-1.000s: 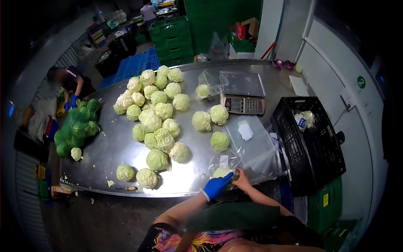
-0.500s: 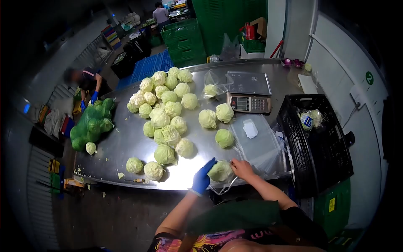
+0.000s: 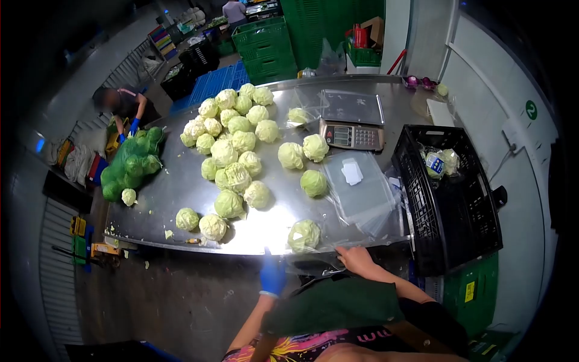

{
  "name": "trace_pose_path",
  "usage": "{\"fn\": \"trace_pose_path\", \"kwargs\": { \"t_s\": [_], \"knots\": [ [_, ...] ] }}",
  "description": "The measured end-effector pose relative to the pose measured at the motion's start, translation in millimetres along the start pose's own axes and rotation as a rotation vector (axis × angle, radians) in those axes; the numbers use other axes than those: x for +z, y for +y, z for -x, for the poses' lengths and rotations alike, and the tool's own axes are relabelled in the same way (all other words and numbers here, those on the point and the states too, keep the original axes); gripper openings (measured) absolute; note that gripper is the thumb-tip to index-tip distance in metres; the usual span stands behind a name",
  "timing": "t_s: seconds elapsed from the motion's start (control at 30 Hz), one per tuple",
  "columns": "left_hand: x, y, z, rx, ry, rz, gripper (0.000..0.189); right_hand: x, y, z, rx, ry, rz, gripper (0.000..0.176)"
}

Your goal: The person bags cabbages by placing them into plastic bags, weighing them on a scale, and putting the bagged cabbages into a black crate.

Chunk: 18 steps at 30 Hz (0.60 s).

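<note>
A cabbage (image 3: 304, 236) sits at the front edge of the steel table, with clear plastic film around it that looks like a bag. My right hand (image 3: 354, 259), bare, is closed with its fingertips pinching the clear plastic bag (image 3: 322, 252) just right of the cabbage. My left hand (image 3: 272, 274), in a blue glove, is below the table edge, left of the cabbage and apart from it. Motion smears its fingers. Flat clear bags (image 3: 362, 196) lie stacked to the right, a white card (image 3: 351, 172) on top.
Several loose cabbages (image 3: 224, 153) cover the table's middle, and a green net sack (image 3: 134, 166) lies at left. A scale (image 3: 351, 135) stands at the back. At right is a black crate (image 3: 443, 241) holding a bagged vegetable. A co-worker (image 3: 128, 104) bends by the sack.
My left hand has come off the cabbage and dropped down and left. My right hand still holds the plastic, slightly lower. The whole view has shifted slightly.
</note>
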<state>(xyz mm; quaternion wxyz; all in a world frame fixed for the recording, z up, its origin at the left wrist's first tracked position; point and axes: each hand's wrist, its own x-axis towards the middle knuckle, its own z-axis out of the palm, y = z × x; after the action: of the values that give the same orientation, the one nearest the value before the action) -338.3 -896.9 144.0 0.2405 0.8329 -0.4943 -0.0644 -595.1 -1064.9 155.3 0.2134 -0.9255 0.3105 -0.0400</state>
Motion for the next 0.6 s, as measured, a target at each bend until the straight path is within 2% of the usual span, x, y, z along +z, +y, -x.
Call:
{"fn": "trace_pose_path", "kwargs": {
  "t_s": [0.03,0.07,0.13,0.17,0.23,0.27,0.33,0.37,0.4,0.47,0.5,0.57,0.6],
  "knots": [
    [4,-5,11,-0.306,-0.350,-0.004,0.064,-4,-4,7,0.032,-0.064,-0.001,0.037],
    [11,-13,24,-0.313,-0.351,-0.007,0.064,-5,-4,12,0.028,-0.068,-0.005,0.037],
    [20,-22,40,-0.149,-0.323,0.244,0.062,-10,-4,20,-0.002,-0.055,0.015,0.043],
    [27,-26,47,-0.156,-0.326,0.241,0.062,-13,-6,24,-0.003,-0.061,0.010,0.043],
    [24,-12,44,-0.318,-0.221,0.568,0.063,-35,-19,19,0.088,-0.140,0.100,0.044],
    [21,-5,41,-0.326,-0.222,0.564,0.063,-39,-27,15,0.084,-0.146,0.094,0.044],
    [9,15,28,-0.752,-0.277,1.192,0.059,-42,-49,1,-0.265,0.316,-0.056,0.040],
    [14,9,24,-0.921,-0.320,1.433,0.058,-37,-61,-8,-0.366,0.290,-0.132,0.039],
    [38,-20,27,-0.928,-0.323,1.431,0.058,-27,-74,-16,-0.466,0.259,-0.207,0.039],
    [92,-83,39,-0.292,-0.436,0.925,0.061,-1,-94,-31,-0.525,0.141,-0.316,0.032],
    [35,-22,21,-0.658,-0.433,1.143,0.064,13,-94,-34,-0.522,0.141,-0.321,0.032],
    [17,-3,21,-0.724,-0.401,1.195,0.064,36,-96,-38,-0.515,-0.118,-0.280,0.028],
    [14,-2,21,-0.787,-0.361,1.254,0.065,34,-96,-39,-0.516,-0.118,-0.282,0.028]
  ]
}}
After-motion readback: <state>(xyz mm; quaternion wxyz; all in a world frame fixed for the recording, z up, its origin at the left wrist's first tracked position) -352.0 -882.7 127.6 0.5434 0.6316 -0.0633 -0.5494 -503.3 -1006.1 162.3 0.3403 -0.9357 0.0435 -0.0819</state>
